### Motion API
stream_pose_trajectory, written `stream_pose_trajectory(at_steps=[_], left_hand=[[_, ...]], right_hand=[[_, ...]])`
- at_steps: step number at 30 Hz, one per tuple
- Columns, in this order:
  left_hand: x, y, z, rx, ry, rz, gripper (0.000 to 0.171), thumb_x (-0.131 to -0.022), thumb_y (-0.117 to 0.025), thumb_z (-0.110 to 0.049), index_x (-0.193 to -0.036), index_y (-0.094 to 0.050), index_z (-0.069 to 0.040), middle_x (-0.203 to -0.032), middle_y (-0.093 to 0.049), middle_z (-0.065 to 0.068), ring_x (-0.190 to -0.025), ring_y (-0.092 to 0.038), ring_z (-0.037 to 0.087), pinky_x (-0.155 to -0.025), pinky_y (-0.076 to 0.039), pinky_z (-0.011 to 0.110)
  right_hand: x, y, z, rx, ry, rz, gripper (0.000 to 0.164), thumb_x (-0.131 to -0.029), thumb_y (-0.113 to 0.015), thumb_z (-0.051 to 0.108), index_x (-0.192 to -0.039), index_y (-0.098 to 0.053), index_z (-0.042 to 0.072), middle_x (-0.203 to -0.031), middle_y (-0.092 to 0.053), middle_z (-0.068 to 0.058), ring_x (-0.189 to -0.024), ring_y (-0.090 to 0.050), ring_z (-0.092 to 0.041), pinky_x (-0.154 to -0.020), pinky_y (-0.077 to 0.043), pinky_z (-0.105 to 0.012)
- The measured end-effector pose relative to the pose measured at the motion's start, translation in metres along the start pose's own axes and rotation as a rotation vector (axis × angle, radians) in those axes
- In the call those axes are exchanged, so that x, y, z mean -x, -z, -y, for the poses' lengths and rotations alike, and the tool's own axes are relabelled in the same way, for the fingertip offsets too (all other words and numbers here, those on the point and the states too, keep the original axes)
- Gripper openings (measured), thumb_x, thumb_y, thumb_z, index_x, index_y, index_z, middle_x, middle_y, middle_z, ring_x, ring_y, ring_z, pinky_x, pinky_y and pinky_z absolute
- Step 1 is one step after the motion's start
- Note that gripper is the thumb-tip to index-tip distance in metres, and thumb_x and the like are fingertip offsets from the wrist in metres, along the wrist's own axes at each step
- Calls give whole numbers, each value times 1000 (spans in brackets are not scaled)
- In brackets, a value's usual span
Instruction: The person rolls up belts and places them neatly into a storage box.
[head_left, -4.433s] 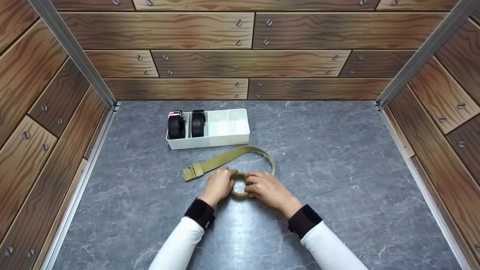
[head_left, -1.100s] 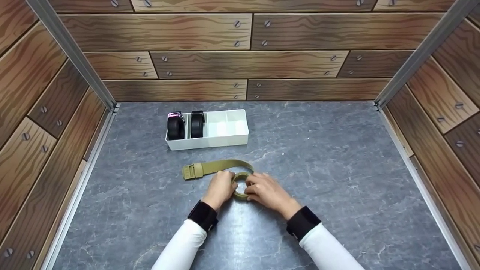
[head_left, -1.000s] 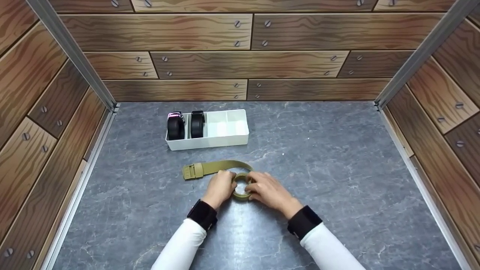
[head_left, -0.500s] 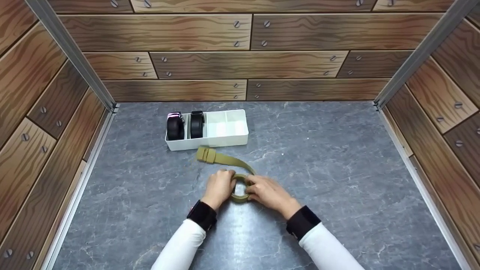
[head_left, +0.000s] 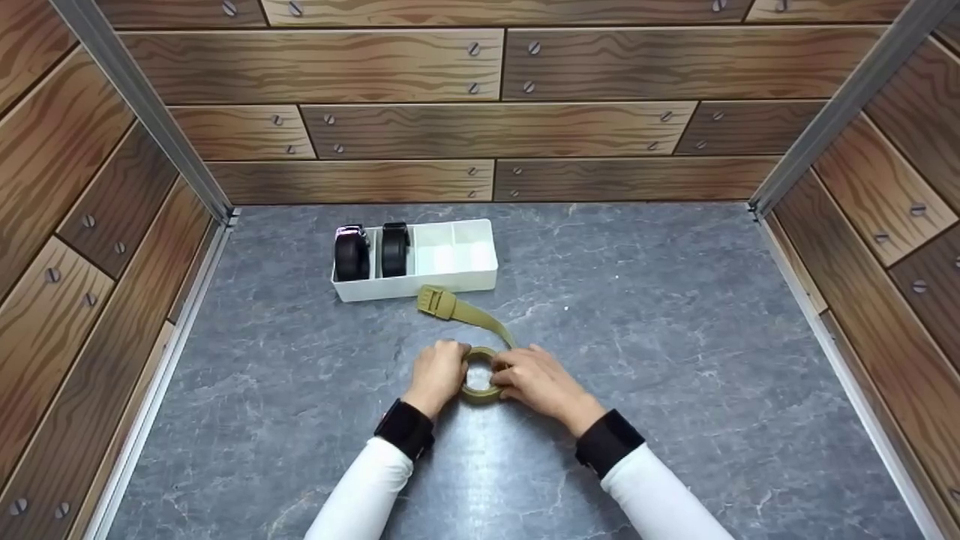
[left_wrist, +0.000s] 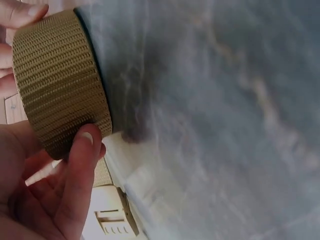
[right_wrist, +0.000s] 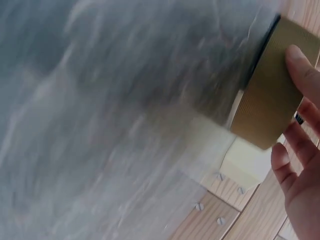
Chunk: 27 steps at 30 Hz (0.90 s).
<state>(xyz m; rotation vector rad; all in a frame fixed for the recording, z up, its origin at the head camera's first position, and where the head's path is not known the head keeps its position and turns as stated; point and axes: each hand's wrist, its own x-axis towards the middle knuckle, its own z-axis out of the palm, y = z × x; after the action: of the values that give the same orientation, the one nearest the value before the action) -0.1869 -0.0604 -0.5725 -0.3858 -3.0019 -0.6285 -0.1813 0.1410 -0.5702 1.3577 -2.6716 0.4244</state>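
An olive webbing belt (head_left: 480, 396) stands on edge on the grey surface, most of it wound into a ring. My left hand (head_left: 436, 377) grips the ring's left side, with thumb and fingers pinching the band in the left wrist view. On the opposite side my right hand (head_left: 541, 382) holds it, some fingers inside the ring and the thumb on the outer face. A short loose tail curves away behind the ring to the belt's buckle (head_left: 436, 302), which lies close to the front of a white box. In the right wrist view the coil (right_wrist: 272, 90) looks tightly layered.
The white divided box (head_left: 375, 291) stands behind the hands. Its two left compartments hold a rolled black belt with a shiny buckle (head_left: 351, 256) and another rolled black belt (head_left: 394, 251). Wood-patterned walls (head_left: 420, 127) enclose the back and sides.
The loose tail has become shorter as the belt is wound. Its buckle has swung rightward and back, close to the box. Both hands stay about the same place on the ring.
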Motion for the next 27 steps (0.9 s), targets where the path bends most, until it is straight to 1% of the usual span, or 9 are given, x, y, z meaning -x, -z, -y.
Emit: stream_pose_trajectory(at_steps=[2,4,6,9,12,15,17,23,27], left_hand=[[-1,0,1,-12,-40,-4,9,-83,-68,-5,-76,-67,-11,-80,-69,11,-69,-65,35,-57,-50,46],[-2,-1,2,-22,-80,-18,8,-84,-67,-5,-79,-69,-11,-80,-69,10,-68,-65,35,-56,-51,45],[-2,-3,2,-24,-90,-43,7,-84,-67,-7,-78,-68,-9,-78,-68,11,-67,-65,35,-56,-51,45],[0,-4,2,4,-47,-77,12,-84,-69,-11,-73,-65,-8,-75,-68,12,-66,-65,35,-58,-51,46],[3,-3,0,43,15,-71,16,-82,-72,-13,-72,-62,-6,-74,-67,14,-66,-65,35,-59,-52,46],[5,-2,-2,36,23,-52,11,-78,-71,-8,-72,-62,-4,-75,-66,16,-67,-65,36,-58,-52,47],[6,-2,-3,21,16,-46,8,-78,-69,-5,-73,-63,-3,-75,-66,17,-67,-65,36,-59,-52,47],[3,-2,3,-18,-56,-50,10,-82,-68,-5,-73,-64,-4,-75,-67,15,-67,-65,36,-58,-51,47],[1,0,8,-44,-147,-19,14,-86,-68,-8,-72,-64,-8,-74,-67,9,-66,-65,31,-58,-51,44]], right_hand=[[0,1,-1,-4,-2,6,22,-77,-80,24,-98,-78,19,-107,-65,2,-99,-59,-18,-82,-44,-38],[0,1,-1,-1,10,16,20,-77,-80,24,-97,-78,19,-104,-65,3,-96,-57,-17,-78,-43,-36],[0,0,1,7,20,23,18,-77,-80,24,-95,-78,20,-99,-64,4,-92,-55,-16,-76,-43,-34],[-1,0,4,16,27,25,16,-78,-80,24,-93,-78,20,-93,-62,5,-86,-52,-16,-74,-42,-33],[-1,-2,6,19,16,23,14,-79,-80,25,-92,-78,21,-91,-61,5,-84,-51,-15,-76,-43,-35],[-1,-2,7,18,6,22,14,-80,-79,27,-92,-78,20,-92,-62,5,-86,-54,-15,-80,-45,-38],[-1,-3,6,-6,-3,13,16,-80,-79,25,-94,-77,19,-97,-64,3,-89,-58,-15,-84,-45,-39],[2,2,-5,-66,-22,-18,37,-75,-83,20,-110,-73,14,-115,-59,-4,-93,-59,-17,-80,-44,-36],[4,5,-9,-58,-16,-24,36,-73,-84,18,-108,-75,17,-117,-59,-3,-97,-60,-18,-81,-45,-37]])
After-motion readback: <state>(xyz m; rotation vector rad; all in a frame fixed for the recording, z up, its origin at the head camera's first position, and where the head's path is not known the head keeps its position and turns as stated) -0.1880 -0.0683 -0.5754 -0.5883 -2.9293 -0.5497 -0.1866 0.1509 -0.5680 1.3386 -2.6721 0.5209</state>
